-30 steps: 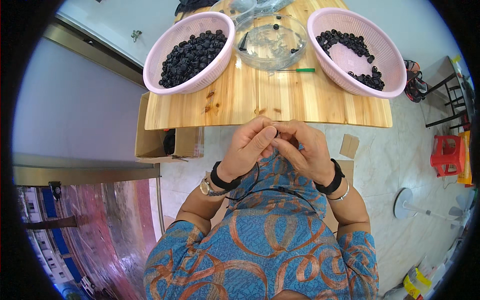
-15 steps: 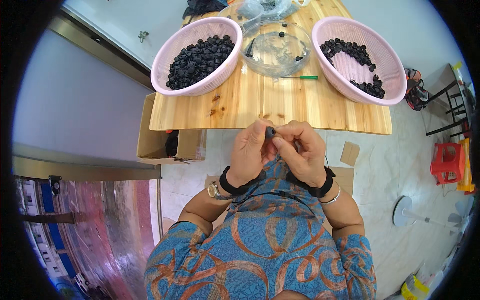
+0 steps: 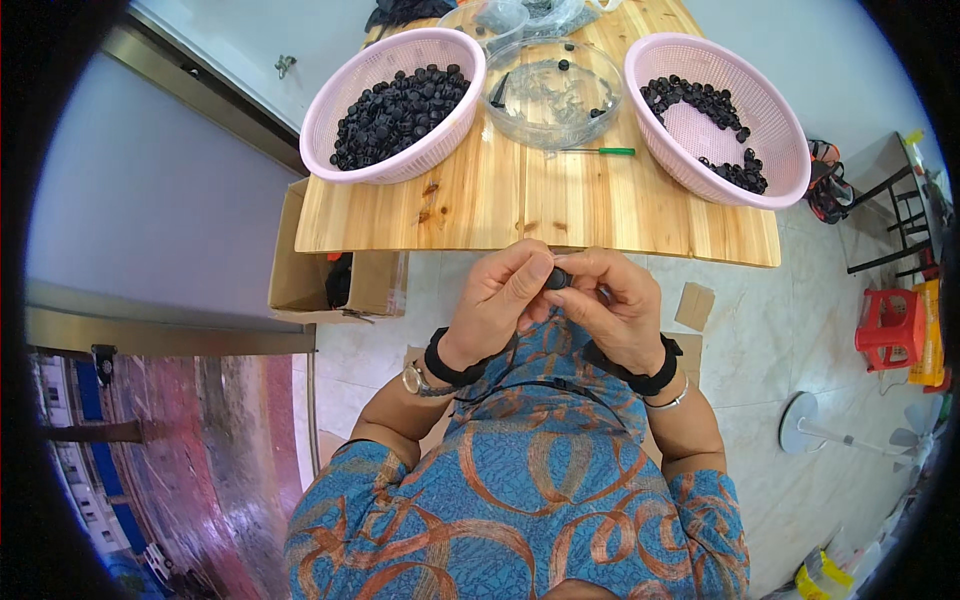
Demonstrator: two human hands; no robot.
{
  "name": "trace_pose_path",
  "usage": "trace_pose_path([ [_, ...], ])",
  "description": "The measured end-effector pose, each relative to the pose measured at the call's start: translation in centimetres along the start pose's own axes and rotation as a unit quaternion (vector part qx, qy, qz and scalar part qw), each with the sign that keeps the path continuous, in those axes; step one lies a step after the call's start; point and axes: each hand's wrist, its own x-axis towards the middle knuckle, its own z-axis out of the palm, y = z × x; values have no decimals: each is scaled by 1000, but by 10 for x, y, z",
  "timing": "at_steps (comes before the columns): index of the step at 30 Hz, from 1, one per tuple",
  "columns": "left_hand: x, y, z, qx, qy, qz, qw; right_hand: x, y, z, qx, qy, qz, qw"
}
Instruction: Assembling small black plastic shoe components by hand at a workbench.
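Just off the table's front edge, both hands meet around a small round black knob-like piece [image 3: 558, 279]. My right hand [image 3: 622, 308] pinches it between thumb and fingers. My left hand [image 3: 497, 300] is closed, its thumb and fingertips against the piece's left side; whether it holds a second small part is hidden. Several similar black pieces fill the pink basket [image 3: 318, 130] on the left. Fewer lie in the right pink basket [image 3: 790, 150], gathered along its sides.
Between the baskets stands a clear round tray [image 3: 540, 135] with small clear bits and a few black pieces. A green-handled screwdriver [image 3: 616, 151] lies before it on the wooden table [image 3: 480, 215]. Below are an open cardboard box [image 3: 385, 285], a red stool [image 3: 888, 325] and a fan [image 3: 800, 424].
The black piece has turned and shifted slightly right and down, more into my right fingers. My left thumb has moved over toward it. The whole view has shifted a little.
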Motion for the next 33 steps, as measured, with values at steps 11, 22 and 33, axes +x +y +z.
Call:
trace_pose_path([
  [11, -2, -9, 2, -232, 24, -76, 969, 4, -1, 15, 182, 24, 45, 982],
  [22, 0, 6, -21, 106, -64, -32, 992, 17, -17, 3, -405, -59, -162, 898],
  [33, -10, -1, -26, 131, -93, -107, 981, 11, -13, 3, -523, -176, -194, 811],
])
